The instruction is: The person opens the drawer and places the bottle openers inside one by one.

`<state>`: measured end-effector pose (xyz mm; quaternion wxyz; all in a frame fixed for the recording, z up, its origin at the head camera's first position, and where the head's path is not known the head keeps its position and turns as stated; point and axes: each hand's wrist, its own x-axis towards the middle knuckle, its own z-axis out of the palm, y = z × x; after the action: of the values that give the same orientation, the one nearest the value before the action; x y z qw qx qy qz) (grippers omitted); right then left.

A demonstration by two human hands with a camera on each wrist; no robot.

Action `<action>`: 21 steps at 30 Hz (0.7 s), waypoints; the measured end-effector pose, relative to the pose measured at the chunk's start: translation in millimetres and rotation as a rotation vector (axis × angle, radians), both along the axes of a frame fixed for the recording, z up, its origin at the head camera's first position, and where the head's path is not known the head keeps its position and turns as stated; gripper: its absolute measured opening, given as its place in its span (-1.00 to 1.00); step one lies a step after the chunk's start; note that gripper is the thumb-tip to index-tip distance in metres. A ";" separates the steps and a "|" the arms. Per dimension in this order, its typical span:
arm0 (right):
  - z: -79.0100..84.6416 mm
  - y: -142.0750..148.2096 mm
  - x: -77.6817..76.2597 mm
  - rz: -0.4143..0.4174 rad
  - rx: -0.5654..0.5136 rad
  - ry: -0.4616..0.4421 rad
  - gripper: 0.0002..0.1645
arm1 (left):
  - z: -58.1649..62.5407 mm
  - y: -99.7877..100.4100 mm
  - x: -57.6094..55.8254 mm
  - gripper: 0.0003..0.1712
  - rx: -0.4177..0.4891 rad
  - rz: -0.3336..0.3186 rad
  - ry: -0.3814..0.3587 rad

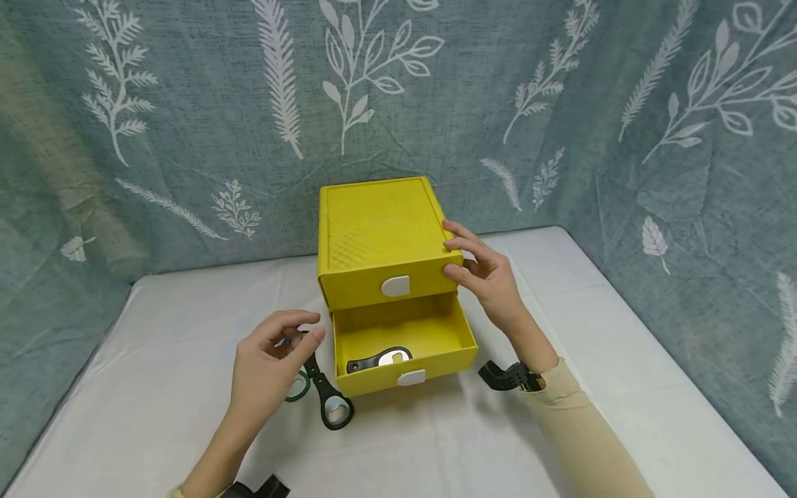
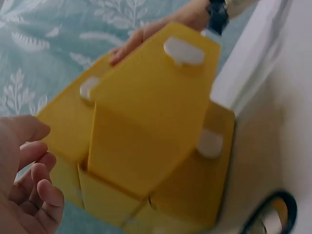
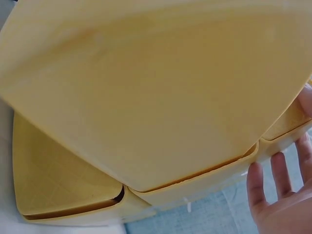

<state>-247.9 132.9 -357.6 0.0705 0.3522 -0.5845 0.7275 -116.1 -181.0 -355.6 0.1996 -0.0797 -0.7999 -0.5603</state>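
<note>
A yellow drawer cabinet [image 1: 382, 221] stands on the table, its middle drawer [image 1: 405, 315] pulled out. In that drawer lies a bottle opener [image 1: 380, 358] with a black handle and metal head. My right hand [image 1: 488, 280] rests on the cabinet's upper right front corner, fingers at the top edge and thumb at the front. Left of the drawer hovers my left hand [image 1: 268, 360], fingers loosely bent, thumb and forefinger apart, nothing held. Beside it on the table lies another black bottle opener [image 1: 337, 411], its upper end partly hidden by the hand. A green-rimmed round object [image 1: 299, 386] is partly covered too.
The cabinet's top drawer and bottom drawer are closed, each with a white handle; the bottom handle [image 2: 210, 143] shows in the left wrist view. A white cloth [image 1: 187, 325] covers the table. Green leaf-patterned curtains [image 1: 205, 124] hang behind and at both sides.
</note>
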 end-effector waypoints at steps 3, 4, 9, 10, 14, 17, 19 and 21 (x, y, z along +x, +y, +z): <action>0.2 -0.3 -1.6 -0.002 0.000 -0.003 -0.62 | -9.3 -13.8 -0.4 -0.78 -0.016 0.068 -0.045; 0.4 -0.6 -2.4 -0.003 0.002 -0.003 -0.62 | -12.3 -18.9 0.0 -0.78 -0.021 0.084 -0.060; -1.9 -1.8 -4.5 -0.005 0.007 0.008 -0.62 | -31.6 -46.0 6.8 -0.76 -0.043 0.159 -0.128; -2.7 -2.0 -4.7 -0.006 0.007 0.014 -0.62 | -35.9 -51.2 8.6 -0.76 -0.050 0.176 -0.144; -5.9 -2.1 -4.9 -0.004 0.001 0.028 -0.62 | -53.2 -70.3 14.6 -0.71 -0.037 0.251 -0.212; -8.5 -1.8 -4.5 -0.002 0.001 0.035 -0.61 | -66.1 -83.7 16.2 -0.67 0.001 0.293 -0.263; -10.4 -1.1 -4.2 -0.002 0.001 0.040 -0.61 | -73.2 -91.5 15.7 -0.66 0.022 0.295 -0.282; -12.4 0.1 -3.8 -0.005 0.001 0.046 -0.61 | -79.1 -97.4 14.0 -0.65 0.023 0.277 -0.285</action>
<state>-251.7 133.0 -370.0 0.0858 0.3674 -0.5840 0.7187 -102.2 -278.3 -434.6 0.1606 0.1134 -0.8170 -0.5422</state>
